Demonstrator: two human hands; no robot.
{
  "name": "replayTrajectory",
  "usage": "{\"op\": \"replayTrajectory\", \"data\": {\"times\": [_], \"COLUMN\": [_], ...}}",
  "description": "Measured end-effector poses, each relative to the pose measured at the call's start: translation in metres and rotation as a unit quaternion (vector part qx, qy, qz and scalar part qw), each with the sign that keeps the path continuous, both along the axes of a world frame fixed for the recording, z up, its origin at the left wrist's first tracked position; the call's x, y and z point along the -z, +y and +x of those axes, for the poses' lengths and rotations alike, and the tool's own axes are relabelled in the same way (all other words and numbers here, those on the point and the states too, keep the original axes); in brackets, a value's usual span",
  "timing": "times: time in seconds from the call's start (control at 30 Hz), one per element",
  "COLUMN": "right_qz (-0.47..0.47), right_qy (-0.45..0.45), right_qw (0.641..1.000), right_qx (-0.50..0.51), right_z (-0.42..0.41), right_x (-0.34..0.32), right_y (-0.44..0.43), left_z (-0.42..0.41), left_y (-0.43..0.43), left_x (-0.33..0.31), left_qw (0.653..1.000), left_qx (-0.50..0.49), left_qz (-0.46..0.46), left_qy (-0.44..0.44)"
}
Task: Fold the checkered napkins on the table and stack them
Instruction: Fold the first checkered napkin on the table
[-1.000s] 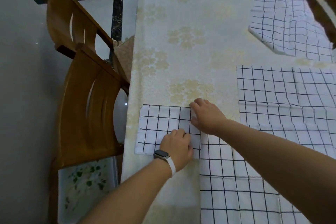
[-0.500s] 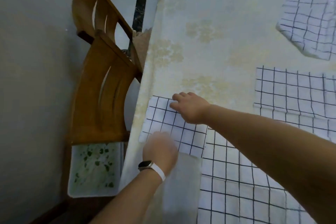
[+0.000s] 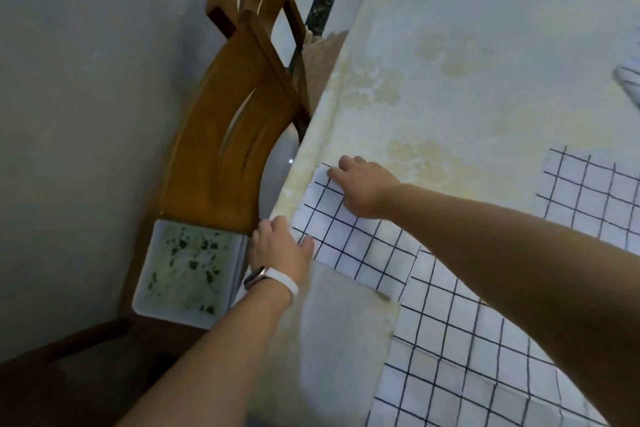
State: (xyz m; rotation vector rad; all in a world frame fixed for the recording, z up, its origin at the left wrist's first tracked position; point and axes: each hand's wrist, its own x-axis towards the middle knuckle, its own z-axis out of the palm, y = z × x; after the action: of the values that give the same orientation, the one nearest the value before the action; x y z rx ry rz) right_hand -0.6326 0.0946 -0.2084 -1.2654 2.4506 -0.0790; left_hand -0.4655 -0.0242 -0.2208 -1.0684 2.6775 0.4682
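Note:
A folded white napkin with a black grid (image 3: 360, 246) lies at the left edge of the table (image 3: 467, 28). My left hand (image 3: 280, 250), with a white watch strap on the wrist, pinches the napkin's near-left corner at the table edge. My right hand (image 3: 363, 187) presses its fingertips on the far-left corner. A larger unfolded checkered napkin (image 3: 485, 340) lies to the right under my right forearm. Another checkered napkin (image 3: 588, 198) shows at the right, and a blurred edge of a third (image 3: 628, 76) at the far right.
Two wooden chairs (image 3: 228, 135) stand tight against the table's left side, the nearer one with a white leaf-patterned cushion (image 3: 183, 270). A grey wall is on the left. The tablecloth is pale with faint yellow flowers.
The view has swung left. My left hand slid from the napkin's right part to its near-left corner; my right hand slid left along the far edge to the far-left corner.

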Motion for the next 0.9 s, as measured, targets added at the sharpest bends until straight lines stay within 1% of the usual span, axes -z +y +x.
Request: {"op": "replayTrajectory", "data": {"times": [0.1, 0.27, 0.4, 0.5, 0.63, 0.77, 0.9], "right_qz": [-0.002, -0.007, -0.023, -0.037, -0.041, -0.033, -0.027], "right_qy": [-0.032, -0.079, -0.101, -0.116, -0.088, -0.022, 0.047], "right_qw": [0.999, 0.994, 0.992, 0.991, 0.995, 0.998, 0.995], "right_qx": [0.029, 0.076, 0.068, 0.046, 0.009, -0.041, -0.079], "right_z": [0.0, -0.006, -0.007, -0.006, -0.005, -0.005, -0.005], "right_x": [-0.001, -0.003, -0.009, -0.02, -0.037, -0.049, -0.06], "right_y": [-0.02, -0.045, -0.05, -0.045, -0.03, -0.015, 0.003], "left_z": [-0.004, -0.009, -0.012, -0.011, -0.009, -0.005, -0.001], "left_y": [0.0, -0.007, -0.012, -0.011, -0.01, -0.011, -0.009], "left_x": [-0.002, -0.008, -0.013, -0.013, -0.012, -0.018, -0.031], "left_qw": [0.998, 0.99, 0.99, 0.991, 0.992, 0.991, 0.992], "left_qx": [-0.049, -0.08, -0.057, -0.034, -0.016, 0.004, 0.073], "left_qz": [0.041, 0.112, 0.129, 0.132, 0.122, 0.121, 0.071], "left_qy": [0.004, 0.007, -0.018, 0.01, 0.017, 0.048, 0.077]}}
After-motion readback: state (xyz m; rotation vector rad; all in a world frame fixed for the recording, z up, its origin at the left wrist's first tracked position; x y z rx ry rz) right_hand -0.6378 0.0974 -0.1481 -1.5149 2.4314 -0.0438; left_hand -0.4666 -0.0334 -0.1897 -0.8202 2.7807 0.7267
